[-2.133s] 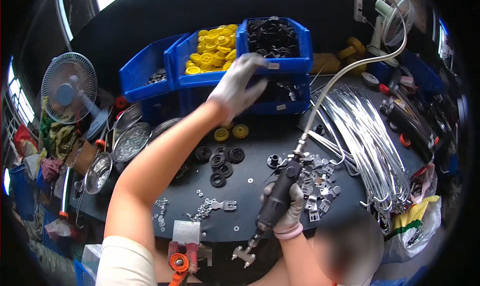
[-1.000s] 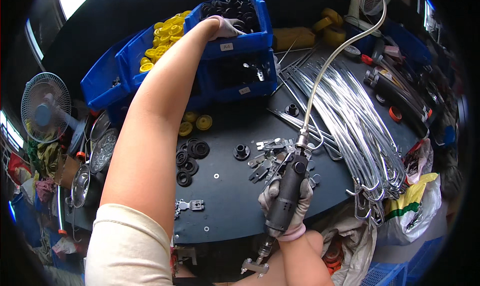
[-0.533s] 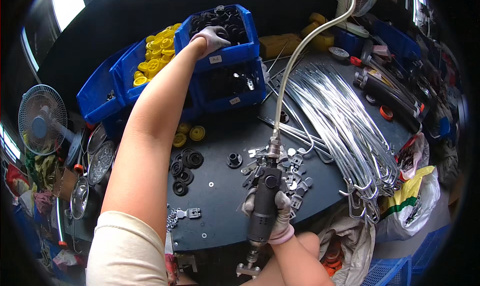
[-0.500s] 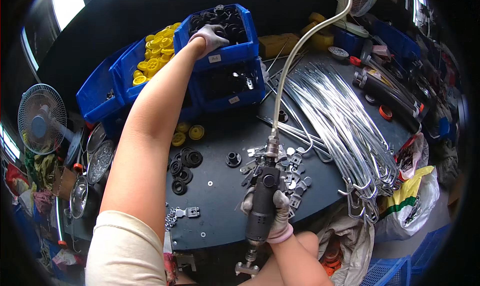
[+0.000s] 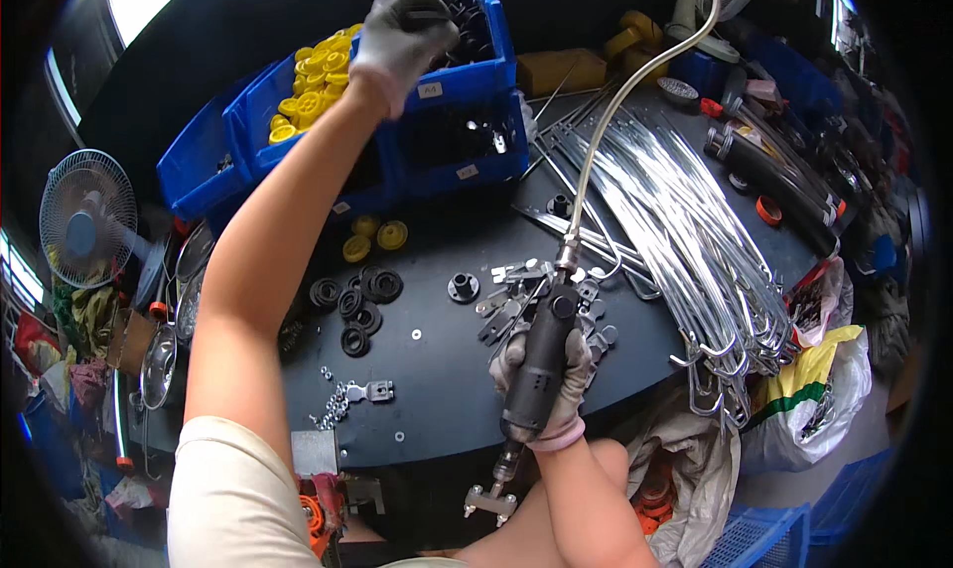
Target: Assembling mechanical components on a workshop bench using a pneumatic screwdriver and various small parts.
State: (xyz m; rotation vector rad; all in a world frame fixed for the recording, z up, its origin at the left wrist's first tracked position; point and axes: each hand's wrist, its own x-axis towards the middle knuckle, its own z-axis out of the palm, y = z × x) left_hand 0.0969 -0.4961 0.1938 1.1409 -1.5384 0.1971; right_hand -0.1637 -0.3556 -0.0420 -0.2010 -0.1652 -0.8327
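Note:
My left hand (image 5: 395,52), in a pale grey glove, is raised over the rim of a blue bin (image 5: 457,79) full of black plastic parts (image 5: 472,32). Its fingers are curled round a dark piece, apparently one of those black parts, mostly hidden by the glove. Held upright over the table's front edge is a black air screwdriver (image 5: 536,374), with my gloved right hand (image 5: 569,394) wrapped round its body. A clear hose (image 5: 593,151) runs from its top, and a T-shaped metal head (image 5: 490,503) points down toward my lap.
Left of the black parts, another bin holds yellow plastic wheels (image 5: 316,76). Black rings (image 5: 367,315), small nuts (image 5: 338,404) and metal clips (image 5: 511,305) lie on the dark table (image 5: 437,389). Bent metal rods (image 5: 675,230) are heaped at right. A fan (image 5: 87,215) stands at far left.
My left hand has come up out of the black parts, with a dark piece now in its fingers. The screwdriver has tilted slightly, its top leaning right.

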